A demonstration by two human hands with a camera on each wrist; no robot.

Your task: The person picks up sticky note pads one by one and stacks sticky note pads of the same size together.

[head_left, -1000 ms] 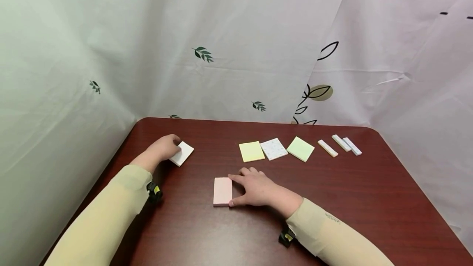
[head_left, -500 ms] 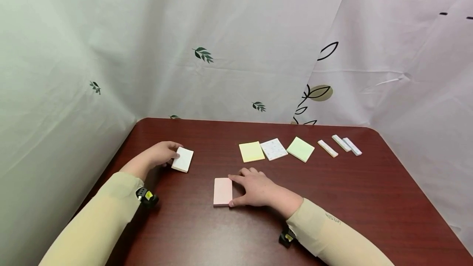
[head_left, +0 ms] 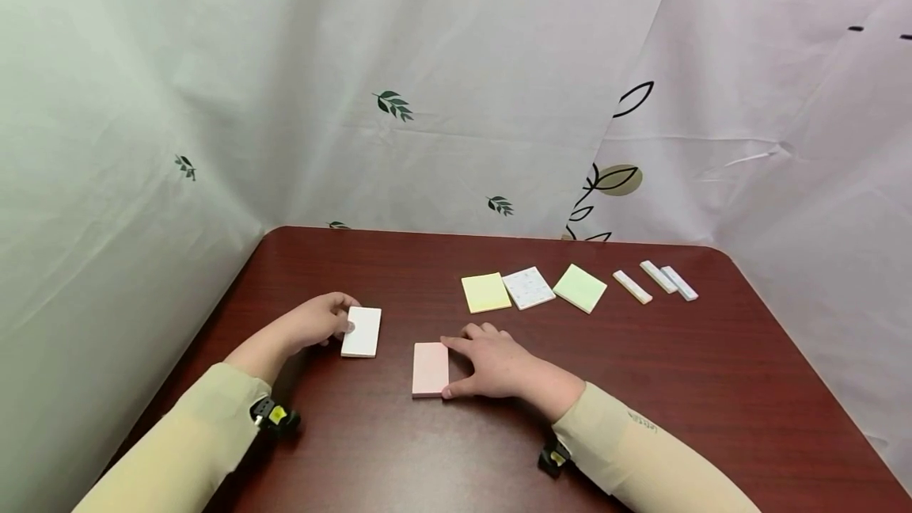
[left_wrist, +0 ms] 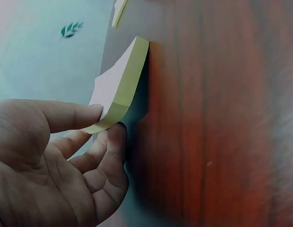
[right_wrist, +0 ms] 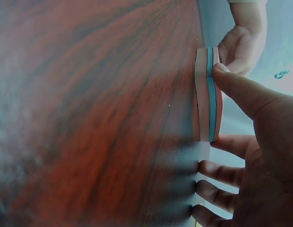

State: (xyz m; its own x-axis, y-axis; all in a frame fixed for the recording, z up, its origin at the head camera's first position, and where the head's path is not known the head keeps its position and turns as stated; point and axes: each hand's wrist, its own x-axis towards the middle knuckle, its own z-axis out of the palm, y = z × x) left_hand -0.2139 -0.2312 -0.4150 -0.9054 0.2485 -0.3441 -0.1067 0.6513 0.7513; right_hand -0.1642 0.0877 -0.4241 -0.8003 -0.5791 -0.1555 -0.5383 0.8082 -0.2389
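On the red-brown table [head_left: 663, 386], the right hand [head_left: 495, 361] stays as 1 second ago, thumb and index finger gripping the pink pad [head_left: 431, 370] by 2 corners. The left hand [head_left: 319, 321] has come nearer the person, thumb and fingers pinching the white pad [head_left: 363, 332], now turned straighter, left of the pink pad and apart from it.

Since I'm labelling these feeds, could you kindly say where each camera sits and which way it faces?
Head: on the head, looking forward and down at the table; left hand, right hand and both sleeves show.
Left wrist: on that wrist, facing the white pad; the left hand shows, pinching it.
Right wrist: on that wrist, facing the pink pad; the right hand shows, with the left hand beyond.
Shared: head and right wrist views both show the pink pad.
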